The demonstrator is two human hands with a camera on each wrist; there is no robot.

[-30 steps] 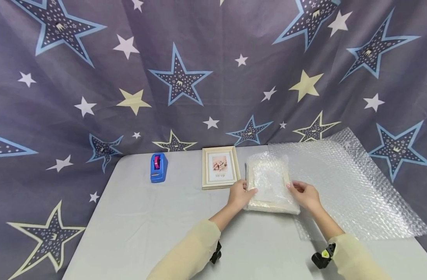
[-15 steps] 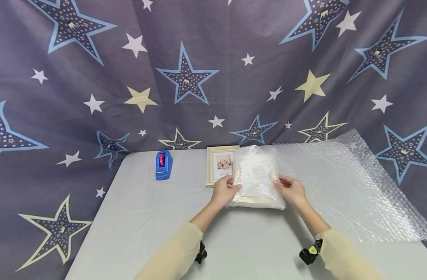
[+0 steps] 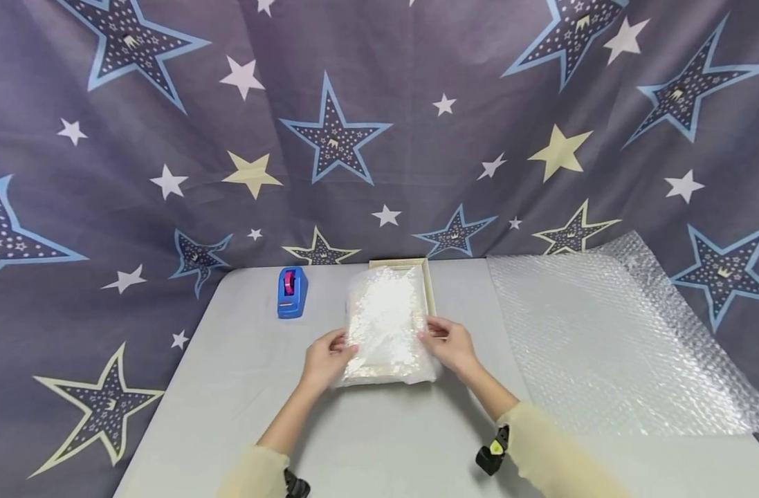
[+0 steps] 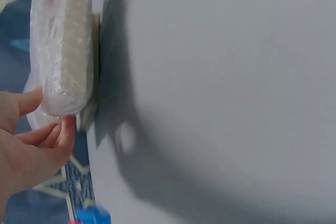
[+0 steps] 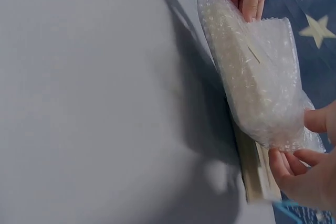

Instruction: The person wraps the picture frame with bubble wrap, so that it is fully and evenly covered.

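A flat cream picture frame wrapped in bubble wrap (image 3: 388, 325) is held above the table between both hands. My left hand (image 3: 325, 362) pinches its left edge, thumb on the upper face and fingers beneath. On the opposite edge, my right hand (image 3: 450, 346) pinches it the same way. In the left wrist view, the wrapped side (image 4: 73, 40) shows cream through the plastic. An unwrapped cream picture frame (image 3: 430, 290) lies behind on the table, mostly hidden by the wrapped one; in the right wrist view its corner (image 5: 252, 177) shows beneath the package.
To the left at the back stands a blue tape dispenser (image 3: 292, 292) with a pink core. A large sheet of bubble wrap (image 3: 609, 346) covers the table's right side and leans up against the star-patterned curtain (image 3: 354, 62).
Both hands have carried the wrapped frame leftward, from beside the unwrapped frame to in front of it, so its picture is now covered. The grip on both edges looks the same.
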